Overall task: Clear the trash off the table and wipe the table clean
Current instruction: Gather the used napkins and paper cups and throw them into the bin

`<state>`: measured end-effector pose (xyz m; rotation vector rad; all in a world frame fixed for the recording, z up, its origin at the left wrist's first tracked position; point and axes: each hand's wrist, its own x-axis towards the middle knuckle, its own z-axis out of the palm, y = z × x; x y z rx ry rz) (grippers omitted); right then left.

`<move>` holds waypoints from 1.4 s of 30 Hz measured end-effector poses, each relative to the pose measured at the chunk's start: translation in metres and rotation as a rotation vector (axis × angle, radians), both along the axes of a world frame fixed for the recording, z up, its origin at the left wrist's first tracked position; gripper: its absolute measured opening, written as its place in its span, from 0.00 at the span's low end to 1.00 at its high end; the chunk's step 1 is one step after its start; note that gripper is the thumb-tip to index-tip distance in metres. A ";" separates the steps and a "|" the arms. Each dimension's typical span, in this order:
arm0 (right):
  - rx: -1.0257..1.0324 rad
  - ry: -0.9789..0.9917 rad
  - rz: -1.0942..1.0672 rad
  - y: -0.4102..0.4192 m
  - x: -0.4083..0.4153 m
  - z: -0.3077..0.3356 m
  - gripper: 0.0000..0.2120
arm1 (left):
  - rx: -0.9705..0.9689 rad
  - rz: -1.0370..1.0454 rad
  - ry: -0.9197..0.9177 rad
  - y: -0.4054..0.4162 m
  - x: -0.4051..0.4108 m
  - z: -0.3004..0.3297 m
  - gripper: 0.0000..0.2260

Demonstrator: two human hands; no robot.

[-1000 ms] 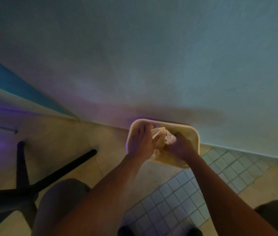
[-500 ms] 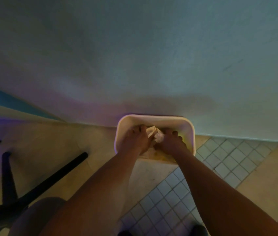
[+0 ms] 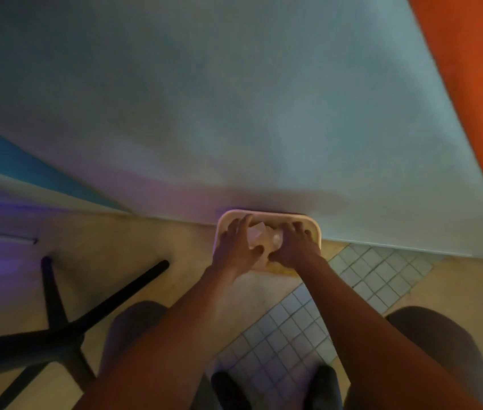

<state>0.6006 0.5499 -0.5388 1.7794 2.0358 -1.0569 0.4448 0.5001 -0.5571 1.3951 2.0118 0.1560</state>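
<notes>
A cream rectangular trash bin (image 3: 266,213) stands on the floor against the pale wall. Crumpled pale paper trash (image 3: 263,236) lies in its mouth. My left hand (image 3: 234,247) lies over the left side of the paper with its fingers spread. My right hand (image 3: 293,247) presses on the right side, its fingers spread toward the far rim. The bin's inside below the paper is hidden by my hands.
Black legs of a table base (image 3: 56,329) spread over the floor at the lower left. A patch of small white tiles (image 3: 367,276) lies to the right of the bin. An orange panel (image 3: 476,84) fills the upper right. My shoes (image 3: 228,389) show at the bottom.
The view has shifted, and the orange panel now shows at the right. Both hands have gone from holding the crumpled paper above the bin to lying spread on it in the bin's mouth.
</notes>
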 end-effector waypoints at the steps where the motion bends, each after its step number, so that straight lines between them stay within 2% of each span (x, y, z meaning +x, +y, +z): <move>1: -0.015 0.011 0.009 -0.004 0.000 0.023 0.44 | 0.035 0.020 -0.015 -0.009 -0.001 0.023 0.36; 4: -0.070 0.042 0.013 -0.020 0.004 0.085 0.40 | 0.027 0.058 0.007 -0.032 0.006 0.083 0.34; 7: -0.081 0.035 0.040 -0.039 0.008 0.142 0.34 | -0.067 0.052 0.024 -0.046 0.012 0.135 0.31; 12: -0.066 0.042 0.093 -0.060 0.015 0.270 0.30 | -0.131 0.039 -0.034 -0.061 0.021 0.269 0.29; 20: 0.030 0.161 0.127 -0.082 0.027 0.451 0.26 | 0.010 0.159 -0.171 -0.109 0.034 0.472 0.24; 24: 0.063 0.216 0.162 -0.092 0.030 0.518 0.24 | 0.073 0.296 -0.155 -0.148 0.031 0.544 0.24; 31: 0.044 0.313 0.283 -0.117 0.013 0.583 0.23 | 0.198 0.529 -0.106 -0.217 0.022 0.613 0.23; 38: 0.013 0.361 0.439 -0.147 -0.038 0.602 0.29 | 0.264 0.753 -0.085 -0.281 -0.005 0.636 0.22; 42: 0.002 0.405 0.528 -0.169 -0.078 0.606 0.24 | 0.285 0.879 -0.055 -0.317 -0.034 0.637 0.22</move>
